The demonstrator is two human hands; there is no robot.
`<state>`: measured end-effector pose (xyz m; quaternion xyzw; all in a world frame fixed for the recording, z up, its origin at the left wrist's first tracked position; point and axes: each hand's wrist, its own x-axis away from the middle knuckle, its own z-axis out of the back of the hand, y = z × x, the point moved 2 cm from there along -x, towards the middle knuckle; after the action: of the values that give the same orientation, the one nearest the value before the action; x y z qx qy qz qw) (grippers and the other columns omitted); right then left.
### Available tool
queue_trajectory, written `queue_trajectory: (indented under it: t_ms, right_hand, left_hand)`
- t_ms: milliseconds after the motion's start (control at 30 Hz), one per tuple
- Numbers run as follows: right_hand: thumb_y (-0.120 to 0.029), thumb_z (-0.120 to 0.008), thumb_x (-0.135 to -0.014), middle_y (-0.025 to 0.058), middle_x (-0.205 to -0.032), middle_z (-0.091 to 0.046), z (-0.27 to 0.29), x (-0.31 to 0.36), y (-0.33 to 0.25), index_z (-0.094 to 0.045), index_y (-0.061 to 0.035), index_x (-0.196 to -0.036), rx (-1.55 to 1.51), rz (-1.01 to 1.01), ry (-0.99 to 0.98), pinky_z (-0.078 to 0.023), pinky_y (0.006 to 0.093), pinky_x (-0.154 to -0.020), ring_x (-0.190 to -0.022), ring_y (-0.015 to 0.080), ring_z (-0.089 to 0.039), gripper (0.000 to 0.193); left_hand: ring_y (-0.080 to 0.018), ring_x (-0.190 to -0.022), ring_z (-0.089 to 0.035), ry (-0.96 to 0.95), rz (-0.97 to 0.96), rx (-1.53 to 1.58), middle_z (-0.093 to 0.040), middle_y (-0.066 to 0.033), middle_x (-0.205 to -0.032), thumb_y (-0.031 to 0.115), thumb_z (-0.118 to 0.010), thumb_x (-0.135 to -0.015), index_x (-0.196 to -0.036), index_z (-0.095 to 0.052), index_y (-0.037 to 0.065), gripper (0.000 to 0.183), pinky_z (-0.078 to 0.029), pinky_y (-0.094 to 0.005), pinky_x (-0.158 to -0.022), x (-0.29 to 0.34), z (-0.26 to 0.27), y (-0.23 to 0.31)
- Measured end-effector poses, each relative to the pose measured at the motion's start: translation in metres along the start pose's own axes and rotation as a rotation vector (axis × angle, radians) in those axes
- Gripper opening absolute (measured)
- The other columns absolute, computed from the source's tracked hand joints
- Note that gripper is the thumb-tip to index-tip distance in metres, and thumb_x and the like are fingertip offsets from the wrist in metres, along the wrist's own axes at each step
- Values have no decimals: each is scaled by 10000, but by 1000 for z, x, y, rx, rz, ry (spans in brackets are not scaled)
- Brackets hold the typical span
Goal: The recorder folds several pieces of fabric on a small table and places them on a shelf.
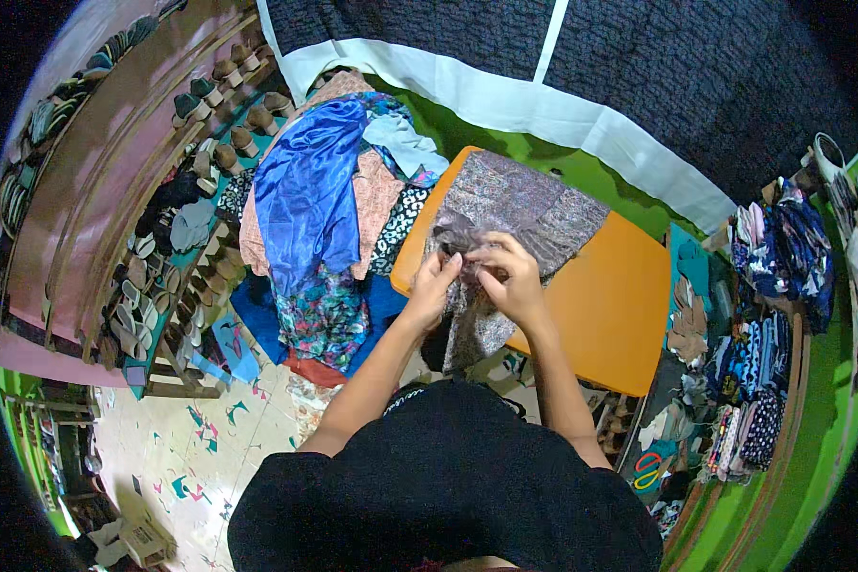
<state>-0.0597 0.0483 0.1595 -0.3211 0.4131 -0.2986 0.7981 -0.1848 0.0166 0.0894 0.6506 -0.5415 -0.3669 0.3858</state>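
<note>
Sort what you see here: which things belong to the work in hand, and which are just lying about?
In use:
grey patterned fabric
left hand and right hand, both at the fabric
orange table beneath

Apparently lying about:
shiny blue cloth
green scrap on the floor
folded fabrics, far right

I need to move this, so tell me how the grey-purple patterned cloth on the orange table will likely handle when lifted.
The grey-purple patterned cloth is probably floppy: it bunches up around the left hand and right hand and droops past the near edge of the orange, flat-topped table. It looks thin, so likely light for its size.
</note>
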Motion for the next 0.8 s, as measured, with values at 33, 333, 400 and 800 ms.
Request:
queue_trajectory:
  t_ms: [33,333,400,800]
  right_hand:
    - [4,-557,-651,138,-951,-530,0,1,2,-601,-22,-819,1,0,1,-464,286,-633,-733,222,-570,175]
    - [-35,-661,-566,66,-706,-570,19,6,12,-601,-63,-751,314,295,298,-429,297,-547,-616,215,-550,196]
    - [-33,-667,-563,70,-706,-574,20,8,14,-600,-55,-745,322,347,348,-432,295,-551,-614,216,-551,195]
    - [-54,-608,-666,107,-804,-577,24,13,19,-609,-21,-768,11,101,175,-448,301,-660,-741,231,-567,108]
  left_hand:
    - [-91,-881,-465,-1,0,1,-520,-32,-967,187,-425,-869,-1071,-433,-9,281,-358,-235,-797,1,2,-7]
    - [-118,-1023,-405,-36,-60,-106,-461,-58,-1111,176,-351,-888,-1169,-396,-7,338,-294,-248,-896,15,-16,-8]
    - [-134,-1064,-383,-53,-52,-90,-442,-75,-1145,174,-348,-887,-1187,-375,-10,353,-270,-258,-921,15,-16,-6]
    - [-173,-941,-499,142,140,250,-492,-95,-1061,213,-318,-897,-1157,-374,15,331,-401,-309,-832,20,-26,-10]
